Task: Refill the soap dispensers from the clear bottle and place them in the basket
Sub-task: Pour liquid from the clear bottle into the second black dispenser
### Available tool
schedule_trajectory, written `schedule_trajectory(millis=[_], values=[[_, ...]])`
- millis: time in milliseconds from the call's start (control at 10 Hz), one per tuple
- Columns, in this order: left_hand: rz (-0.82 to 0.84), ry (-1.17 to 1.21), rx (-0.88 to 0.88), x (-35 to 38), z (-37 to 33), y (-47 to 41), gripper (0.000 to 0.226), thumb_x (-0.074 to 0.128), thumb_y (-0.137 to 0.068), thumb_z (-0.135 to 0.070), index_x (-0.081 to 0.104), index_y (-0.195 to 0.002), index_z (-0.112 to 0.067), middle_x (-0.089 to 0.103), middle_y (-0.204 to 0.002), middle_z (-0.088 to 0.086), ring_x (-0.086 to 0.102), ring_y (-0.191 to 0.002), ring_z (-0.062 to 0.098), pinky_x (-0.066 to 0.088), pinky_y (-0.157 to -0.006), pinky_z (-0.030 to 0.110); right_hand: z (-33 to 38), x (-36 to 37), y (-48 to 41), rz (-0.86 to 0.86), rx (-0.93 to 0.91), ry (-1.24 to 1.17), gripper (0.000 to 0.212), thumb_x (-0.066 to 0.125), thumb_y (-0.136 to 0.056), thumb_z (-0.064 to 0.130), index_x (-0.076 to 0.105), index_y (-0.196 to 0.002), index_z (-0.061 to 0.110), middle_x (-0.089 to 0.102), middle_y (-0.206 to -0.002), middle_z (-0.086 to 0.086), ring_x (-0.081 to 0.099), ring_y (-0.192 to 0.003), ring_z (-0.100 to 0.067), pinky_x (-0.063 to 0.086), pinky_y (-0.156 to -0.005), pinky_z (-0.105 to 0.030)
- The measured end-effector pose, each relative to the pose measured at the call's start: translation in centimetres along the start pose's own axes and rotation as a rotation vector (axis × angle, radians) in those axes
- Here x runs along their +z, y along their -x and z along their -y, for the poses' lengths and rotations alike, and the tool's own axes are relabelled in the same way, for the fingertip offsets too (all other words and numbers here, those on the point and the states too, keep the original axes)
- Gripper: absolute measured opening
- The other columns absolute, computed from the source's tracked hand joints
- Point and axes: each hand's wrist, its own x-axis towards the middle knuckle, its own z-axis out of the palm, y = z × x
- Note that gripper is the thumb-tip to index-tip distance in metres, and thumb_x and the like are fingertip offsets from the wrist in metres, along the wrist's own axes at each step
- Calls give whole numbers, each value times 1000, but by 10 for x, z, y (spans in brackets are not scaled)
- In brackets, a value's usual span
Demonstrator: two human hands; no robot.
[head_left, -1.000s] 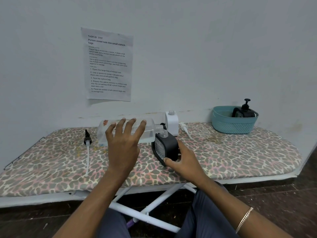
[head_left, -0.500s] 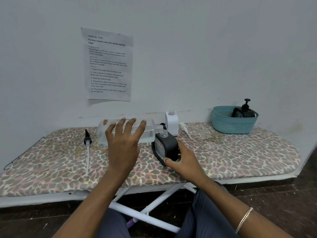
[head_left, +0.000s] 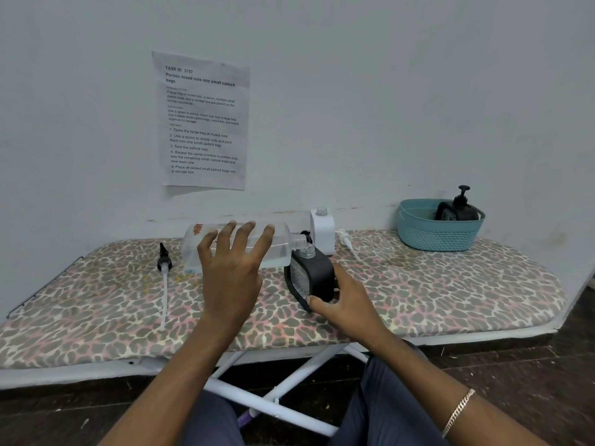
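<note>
Nothing has moved; left grip (head_left: 230, 278) grasps the tipped clear bottle (head_left: 283, 249), mouth at the black dispenser (head_left: 318, 272); right grip (head_left: 349, 305) grasps that dispenser.

You face a plain pale wall (head_left: 386, 91) with a printed sheet (head_left: 204, 120) taped to it. Below you, the leopard-print ironing board (head_left: 450, 284) runs along that wall on white metal legs (head_left: 283, 412), over a dark wooden floor (head_left: 531, 365), evenly lit.

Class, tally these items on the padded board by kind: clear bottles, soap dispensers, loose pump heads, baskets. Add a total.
Clear bottle: 1
Soap dispensers: 3 (black, tilted; white; black, in basket)
Loose pump heads: 2 (black; white)
Basket: 1
Total: 7
</note>
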Motion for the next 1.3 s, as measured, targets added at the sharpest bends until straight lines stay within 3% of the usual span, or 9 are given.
schedule_trajectory(millis=[400, 900, 1300], values=[[-12, -4, 1, 1, 1, 0, 84, 64, -67, 14, 63, -142, -24, 64, -140, 11, 55, -135, 39, 32, -109, 57, -3, 0, 0, 7, 0, -7, 51, 76, -79, 44, 47, -114, 68, 69, -110, 22, 64, -104, 5, 52, -80, -13], [-19, 1, 5, 3, 1, 0, 84, 63, -67, 14, 63, -142, -24, 65, -140, 11, 55, -135, 39, 32, -109, 57, 2, -2, 1, 7, 0, -23, 59, 76, -80, 45, 41, -113, 80, 62, -113, 40, 62, -104, 11, 47, -76, -2], [-32, 37, -16, 7, 2, 1, 87, 68, -64, 14, 63, -143, -24, 66, -138, 9, 57, -132, 38, 34, -105, 56, 0, -1, 1, -1, 1, -39, 57, 79, -81, 40, 46, -117, 70, 66, -112, 36, 65, -103, 8, 49, -79, -6]])
